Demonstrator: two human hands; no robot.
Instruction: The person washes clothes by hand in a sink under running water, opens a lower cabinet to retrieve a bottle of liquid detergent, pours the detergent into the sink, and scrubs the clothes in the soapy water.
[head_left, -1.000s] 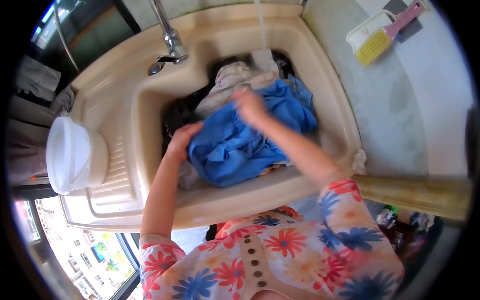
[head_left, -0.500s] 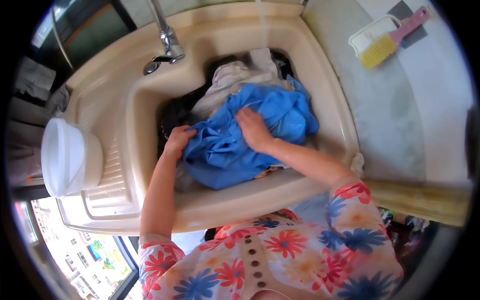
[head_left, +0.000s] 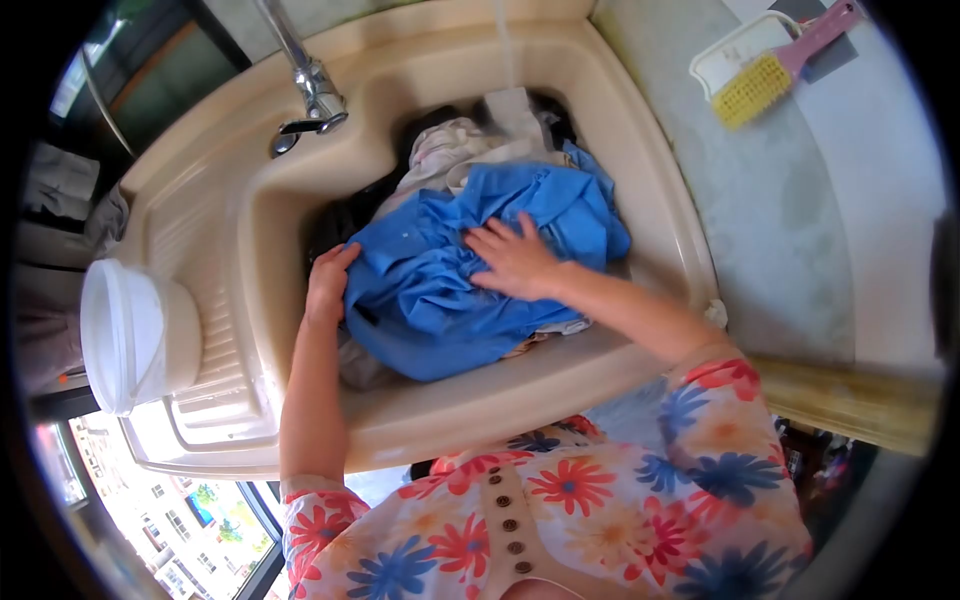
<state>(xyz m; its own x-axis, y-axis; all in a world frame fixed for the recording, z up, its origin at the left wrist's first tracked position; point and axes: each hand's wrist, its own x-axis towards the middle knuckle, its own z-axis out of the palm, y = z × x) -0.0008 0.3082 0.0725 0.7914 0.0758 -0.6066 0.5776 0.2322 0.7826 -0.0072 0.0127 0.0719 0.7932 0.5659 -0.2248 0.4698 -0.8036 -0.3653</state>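
Observation:
Blue cloth lies spread over other laundry in the beige sink. My left hand grips the cloth's left edge, thumb and fingers closed on it. Flat on the middle of the cloth rests my right hand, its fingers spread apart. Behind the blue cloth are a whitish garment and dark cloth. A thin stream of water falls onto the pile at the back.
The chrome faucet stands behind the sink's left part. On the ribbed drainboard at left is a white bucket. A yellow-bristled brush with a pink handle lies by a white dish at the upper right.
My left hand has drawn the cloth's edge slightly left, and the cloth lies flatter. The fingers of my right hand have spread out. The view has shifted a little.

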